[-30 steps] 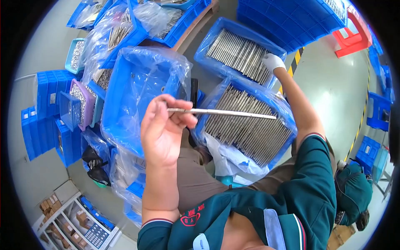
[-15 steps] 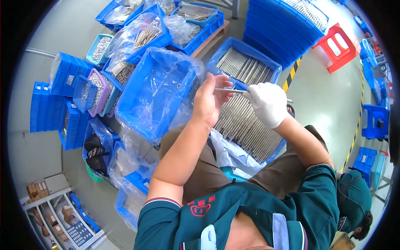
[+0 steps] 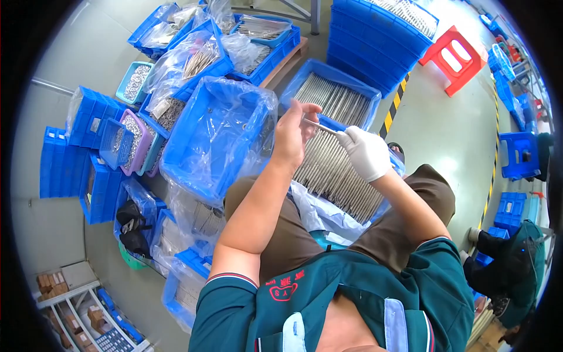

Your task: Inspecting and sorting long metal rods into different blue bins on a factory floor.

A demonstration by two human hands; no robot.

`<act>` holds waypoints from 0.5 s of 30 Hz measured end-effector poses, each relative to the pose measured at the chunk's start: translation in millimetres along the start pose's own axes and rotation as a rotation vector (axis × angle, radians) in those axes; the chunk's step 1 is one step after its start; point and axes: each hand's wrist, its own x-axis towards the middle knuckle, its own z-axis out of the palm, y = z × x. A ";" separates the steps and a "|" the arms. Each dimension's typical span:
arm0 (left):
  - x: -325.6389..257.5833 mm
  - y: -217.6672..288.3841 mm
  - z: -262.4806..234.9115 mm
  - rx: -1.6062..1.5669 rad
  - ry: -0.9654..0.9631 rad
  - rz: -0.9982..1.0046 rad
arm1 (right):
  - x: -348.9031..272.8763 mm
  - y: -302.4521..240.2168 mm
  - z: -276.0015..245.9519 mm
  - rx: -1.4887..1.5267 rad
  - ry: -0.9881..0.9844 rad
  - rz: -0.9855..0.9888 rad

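Observation:
A thin metal rod (image 3: pixel 322 126) spans the gap between my hands, slightly tilted. My right hand (image 3: pixel 366 154), in a white glove, is closed round one end of it. The bare left hand (image 3: pixel 291 134) has its fingers bent about the other end; its thumb side partly hides the tip. Below both hands is a blue crate of metal rods (image 3: pixel 337 170), laid side by side in rows. A second blue crate of similar rods (image 3: pixel 334 97) stands just beyond. Left of my left hand sits a blue crate lined with clear plastic (image 3: pixel 205 141), with a few small bits inside.
Tall stacked blue crates (image 3: pixel 375 47) rise at the back right, near a red plastic stool (image 3: pixel 454 58). On the left are baskets of small metal parts (image 3: pixel 135 135) and more stacked crates (image 3: pixel 56 164). A co-worker (image 3: pixel 516 270) bends down at the right.
My left fingers have drawn in round the rod's end. The rod's gloved end has dipped as my right hand came lower and left. The co-worker has shifted, and the view has turned slightly.

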 end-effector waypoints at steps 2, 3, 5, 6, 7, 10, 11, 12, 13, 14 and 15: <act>-0.3 -2.1 -2.3 -0.077 -0.044 -0.031 | -3.2 -4.3 -3.1 -0.026 0.020 -0.001; -0.1 -3.6 -2.8 -0.077 -0.048 -0.031 | -4.7 -6.7 -4.1 -0.050 0.037 -0.004; -3.2 -0.3 3.8 0.000 -0.038 0.021 | -7.1 -10.6 -4.6 -0.085 0.075 -0.015; -3.6 -1.3 3.1 0.000 -0.041 0.019 | -8.2 -12.5 -4.7 -0.118 0.112 -0.030; -3.5 -2.1 2.4 0.049 -0.046 0.053 | -9.4 -13.6 -4.5 -0.120 0.115 -0.029; -5.1 -2.3 1.4 0.092 -0.046 0.067 | -14.1 -17.3 -2.8 -0.126 0.150 -0.033; -6.3 -1.5 1.7 0.085 -0.039 0.045 | -15.9 -19.0 -2.2 -0.127 0.144 -0.026; -7.0 -0.4 2.0 0.088 -0.041 0.044 | -17.1 -19.8 -1.5 -0.127 0.139 -0.019; -8.5 0.7 2.7 0.109 -0.048 0.054 | -18.0 -19.4 -1.0 -0.127 0.140 -0.014; -9.8 1.3 2.9 0.130 -0.054 0.063 | -18.2 -18.1 0.3 -0.116 0.146 -0.018; -10.1 1.6 1.9 0.133 -0.058 0.059 | -19.0 -16.7 1.8 -0.104 0.151 -0.021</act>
